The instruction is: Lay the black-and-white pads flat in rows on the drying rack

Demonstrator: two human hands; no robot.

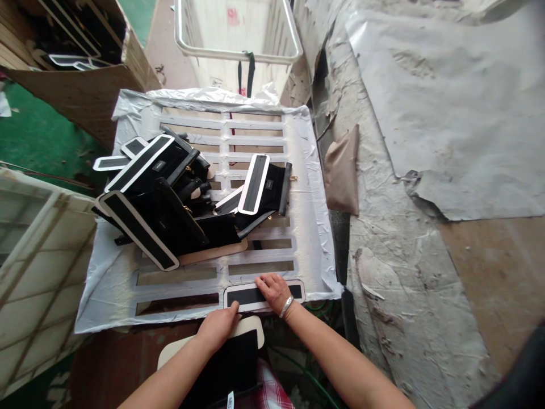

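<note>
At the front edge of the slatted stand lies the white-bordered black strip point(247, 296) of a bag piece. My left hand point(219, 326) grips the strip's near left corner, thumb on top; the fingers beneath are hidden. Bent over the strip's middle, the fingers of my right hand point(275, 291) hold it from above. Black fabric with a cream edge point(251, 328) hangs below, over my lap; how it joins the strip is hidden. Beyond my hands, a heap of black bag pieces point(155, 199) lies at the left, and another bag piece point(272, 190) with a small label lies right of it.
The slatted stand point(313, 227) is wrapped in white plastic. Behind it stands a white bin point(238, 55); a cardboard box point(85, 91) with similar pieces is at the back left. A white crate point(38, 238) flanks the left, a paper-covered bench point(383, 250) the right. A brown scrap point(344, 170) lies between.
</note>
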